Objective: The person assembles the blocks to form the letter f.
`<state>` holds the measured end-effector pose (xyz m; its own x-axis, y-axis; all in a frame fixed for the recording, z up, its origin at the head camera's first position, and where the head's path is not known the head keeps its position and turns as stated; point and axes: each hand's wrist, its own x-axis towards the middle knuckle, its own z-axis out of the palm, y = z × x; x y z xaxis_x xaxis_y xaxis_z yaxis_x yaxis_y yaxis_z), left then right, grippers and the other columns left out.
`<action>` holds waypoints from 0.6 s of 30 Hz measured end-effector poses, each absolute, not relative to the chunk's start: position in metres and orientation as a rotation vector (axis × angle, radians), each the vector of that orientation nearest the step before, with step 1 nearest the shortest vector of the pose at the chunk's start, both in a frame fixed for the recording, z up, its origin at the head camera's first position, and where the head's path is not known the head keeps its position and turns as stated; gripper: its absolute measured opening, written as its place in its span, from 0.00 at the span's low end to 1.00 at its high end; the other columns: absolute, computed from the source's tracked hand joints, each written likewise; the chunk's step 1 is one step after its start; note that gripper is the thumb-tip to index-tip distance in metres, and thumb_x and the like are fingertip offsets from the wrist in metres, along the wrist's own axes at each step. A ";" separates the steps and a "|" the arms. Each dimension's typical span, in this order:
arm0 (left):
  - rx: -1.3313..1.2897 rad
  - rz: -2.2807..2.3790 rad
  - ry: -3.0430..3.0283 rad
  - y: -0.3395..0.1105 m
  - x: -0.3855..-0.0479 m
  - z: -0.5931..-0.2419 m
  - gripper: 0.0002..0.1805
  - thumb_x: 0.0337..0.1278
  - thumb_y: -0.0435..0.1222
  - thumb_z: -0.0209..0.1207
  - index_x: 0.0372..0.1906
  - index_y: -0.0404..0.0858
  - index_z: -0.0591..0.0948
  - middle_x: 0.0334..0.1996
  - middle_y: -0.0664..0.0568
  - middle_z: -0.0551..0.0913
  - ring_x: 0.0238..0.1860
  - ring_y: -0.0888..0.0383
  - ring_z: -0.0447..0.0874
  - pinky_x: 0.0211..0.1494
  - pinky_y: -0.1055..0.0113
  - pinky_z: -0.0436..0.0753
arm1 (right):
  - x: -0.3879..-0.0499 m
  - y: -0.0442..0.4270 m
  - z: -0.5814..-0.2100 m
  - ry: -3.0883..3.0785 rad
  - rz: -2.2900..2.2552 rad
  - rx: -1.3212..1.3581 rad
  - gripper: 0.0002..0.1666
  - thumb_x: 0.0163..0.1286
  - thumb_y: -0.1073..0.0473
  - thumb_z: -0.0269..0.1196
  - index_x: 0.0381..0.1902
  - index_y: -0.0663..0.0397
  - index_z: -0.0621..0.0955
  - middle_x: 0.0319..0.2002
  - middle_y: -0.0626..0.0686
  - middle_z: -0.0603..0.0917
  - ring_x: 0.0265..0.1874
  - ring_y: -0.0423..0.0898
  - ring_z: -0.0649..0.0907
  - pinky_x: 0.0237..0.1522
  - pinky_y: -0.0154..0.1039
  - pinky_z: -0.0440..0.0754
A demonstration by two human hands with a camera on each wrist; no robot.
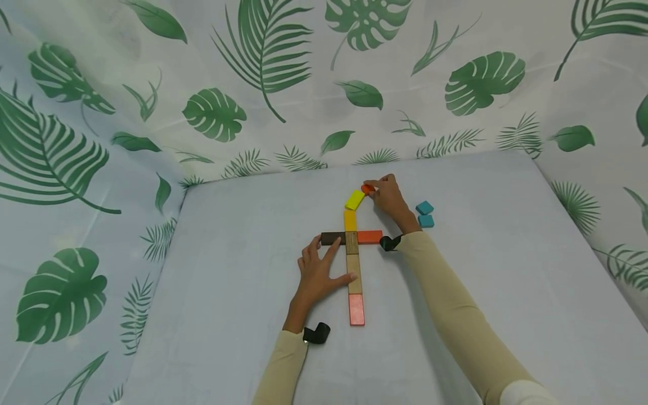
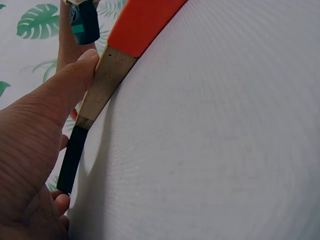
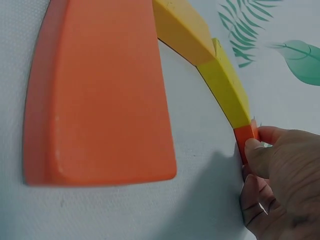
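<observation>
My right hand [image 1: 390,197] pinches a small red-orange block [image 3: 244,142] between thumb and fingers. That block meets the end of a tilted yellow block [image 1: 355,199], which follows an amber block [image 1: 350,220]. Below lies a cross of blocks: a dark block [image 1: 332,238] on the left, a brown wooden block [image 1: 351,243] in the middle, and a long orange-red block [image 1: 370,237] on the right. A plain wooden block [image 1: 354,274] and a pink-red block [image 1: 356,309] form the stem. With fingers spread, my left hand [image 1: 316,275] touches the dark block, its thumb at the plain wooden block.
Two blue blocks [image 1: 426,214] lie to the right of my right hand. White cloth covers the table [image 1: 228,292]. Behind and beside it hang white sheets [image 1: 304,118] printed with green leaves. Each wrist wears a black camera band.
</observation>
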<state>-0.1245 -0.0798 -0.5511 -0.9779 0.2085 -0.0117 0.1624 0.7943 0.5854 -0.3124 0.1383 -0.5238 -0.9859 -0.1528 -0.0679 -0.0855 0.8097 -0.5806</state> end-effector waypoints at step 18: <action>0.301 0.927 2.901 -0.080 -0.124 -0.550 0.51 0.46 0.68 0.62 0.76 0.62 0.55 0.77 0.44 0.43 0.70 0.46 0.48 0.61 0.48 0.54 | -0.296 0.153 -0.518 3.087 -1.093 -0.053 0.23 0.71 0.66 0.57 0.64 0.57 0.75 0.54 0.68 0.72 0.48 0.60 0.75 0.52 0.55 0.76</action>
